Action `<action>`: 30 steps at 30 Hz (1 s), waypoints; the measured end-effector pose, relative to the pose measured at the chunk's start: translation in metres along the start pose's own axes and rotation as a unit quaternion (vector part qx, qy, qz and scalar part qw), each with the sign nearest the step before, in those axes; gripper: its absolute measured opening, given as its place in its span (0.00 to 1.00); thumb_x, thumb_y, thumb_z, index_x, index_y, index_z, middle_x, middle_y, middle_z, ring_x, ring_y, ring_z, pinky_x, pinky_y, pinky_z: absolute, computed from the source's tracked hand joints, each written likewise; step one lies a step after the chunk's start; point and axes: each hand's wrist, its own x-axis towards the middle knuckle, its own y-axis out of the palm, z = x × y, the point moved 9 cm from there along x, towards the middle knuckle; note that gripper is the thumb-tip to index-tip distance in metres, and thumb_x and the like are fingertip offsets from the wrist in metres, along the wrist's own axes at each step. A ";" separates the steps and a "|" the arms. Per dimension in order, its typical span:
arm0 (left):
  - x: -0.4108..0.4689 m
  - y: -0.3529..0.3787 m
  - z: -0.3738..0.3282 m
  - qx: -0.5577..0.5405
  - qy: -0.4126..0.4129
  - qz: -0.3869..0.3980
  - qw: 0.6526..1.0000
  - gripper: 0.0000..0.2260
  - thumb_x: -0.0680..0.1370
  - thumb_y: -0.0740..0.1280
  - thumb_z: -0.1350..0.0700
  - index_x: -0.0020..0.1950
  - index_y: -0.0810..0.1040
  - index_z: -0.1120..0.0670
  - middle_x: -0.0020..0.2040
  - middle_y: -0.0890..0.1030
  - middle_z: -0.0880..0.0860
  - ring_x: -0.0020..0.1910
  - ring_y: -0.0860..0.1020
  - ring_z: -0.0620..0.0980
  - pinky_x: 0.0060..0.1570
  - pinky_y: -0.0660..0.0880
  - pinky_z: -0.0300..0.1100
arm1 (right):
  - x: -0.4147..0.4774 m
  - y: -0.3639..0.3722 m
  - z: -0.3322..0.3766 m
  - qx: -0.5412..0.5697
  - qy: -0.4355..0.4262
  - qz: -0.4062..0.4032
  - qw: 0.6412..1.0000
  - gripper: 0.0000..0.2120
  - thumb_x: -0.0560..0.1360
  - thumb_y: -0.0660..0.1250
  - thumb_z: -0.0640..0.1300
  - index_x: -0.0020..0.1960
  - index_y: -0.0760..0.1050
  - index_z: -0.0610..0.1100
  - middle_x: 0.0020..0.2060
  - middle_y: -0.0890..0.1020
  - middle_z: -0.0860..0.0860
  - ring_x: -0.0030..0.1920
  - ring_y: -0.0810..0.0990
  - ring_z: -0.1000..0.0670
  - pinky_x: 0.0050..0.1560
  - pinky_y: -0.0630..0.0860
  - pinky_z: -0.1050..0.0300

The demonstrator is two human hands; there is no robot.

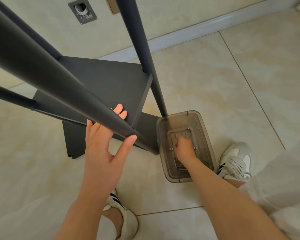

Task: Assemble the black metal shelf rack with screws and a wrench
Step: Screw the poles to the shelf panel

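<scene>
While the left hand (102, 146) steadies the nearest pole (59, 84) of the rack, thumb and fingers wrapped round its lower end, the right hand (184, 146) reaches into the translucent box (206, 141) on the floor. Its fingers curl down among small ring-shaped fasteners (171, 148); whether they pinch one cannot be told. Judged step: fetching hardware. The next move calls for lifting a fastener clear of the box wall to a joint at the fitted shelf (107, 80). A loose panel (73, 139) lies just beside the box, and a second pole (145, 58) descends to its far corner. Open floor (232, 84) lies rightward.
</scene>
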 end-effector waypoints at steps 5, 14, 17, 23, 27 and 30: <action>0.000 0.000 -0.001 -0.006 -0.004 -0.001 1.000 0.20 0.76 0.67 0.48 0.63 0.66 0.30 0.68 0.64 0.27 0.70 0.60 0.25 0.74 0.60 0.66 | 0.013 -0.022 0.004 0.083 -0.012 -0.006 0.996 0.08 0.79 0.64 0.36 0.57 0.74 0.43 0.50 0.78 0.44 0.48 0.79 0.46 0.48 0.78 0.54; 0.001 0.000 0.002 -0.006 -0.002 0.005 1.000 0.20 0.76 0.68 0.47 0.63 0.66 0.29 0.65 0.63 0.19 0.69 0.60 0.24 0.74 0.60 0.66 | 0.044 -0.073 0.014 0.022 -0.038 -0.017 0.999 0.14 0.78 0.62 0.35 0.62 0.77 0.41 0.57 0.80 0.41 0.55 0.79 0.41 0.53 0.77 0.53; 0.002 -0.001 0.001 -0.008 0.003 0.003 1.000 0.20 0.77 0.69 0.46 0.64 0.66 0.32 0.67 0.64 0.26 0.69 0.60 0.23 0.73 0.60 0.66 | 0.052 -0.098 0.012 -0.016 -0.036 -0.037 0.999 0.14 0.78 0.62 0.36 0.61 0.77 0.42 0.58 0.81 0.41 0.59 0.78 0.40 0.56 0.76 0.50; 0.007 -0.008 -0.001 -0.002 0.014 -0.011 1.000 0.20 0.72 0.70 0.46 0.63 0.71 0.38 0.65 0.68 0.30 0.65 0.61 0.20 0.72 0.63 0.66 | 0.057 -0.132 0.003 -0.008 -0.020 -0.071 0.997 0.21 0.78 0.62 0.37 0.71 0.70 0.47 0.55 0.81 0.40 0.52 0.79 0.41 0.43 0.73 0.53; 0.015 -0.010 -0.004 0.012 0.019 -0.001 1.000 0.23 0.70 0.75 0.48 0.59 0.70 0.32 0.63 0.68 0.27 0.64 0.63 0.21 0.71 0.65 0.66 | 0.056 -0.136 0.007 0.013 -0.025 -0.085 0.996 0.20 0.79 0.64 0.39 0.70 0.71 0.43 0.52 0.83 0.41 0.47 0.78 0.43 0.44 0.73 0.56; 0.020 -0.010 -0.002 0.009 0.016 0.010 1.000 0.22 0.68 0.73 0.44 0.61 0.74 0.36 0.65 0.66 0.27 0.65 0.60 0.20 0.71 0.66 0.64 | 0.046 -0.138 0.017 0.063 -0.030 -0.124 0.990 0.12 0.79 0.66 0.41 0.60 0.80 0.39 0.52 0.84 0.42 0.52 0.81 0.44 0.51 0.74 0.56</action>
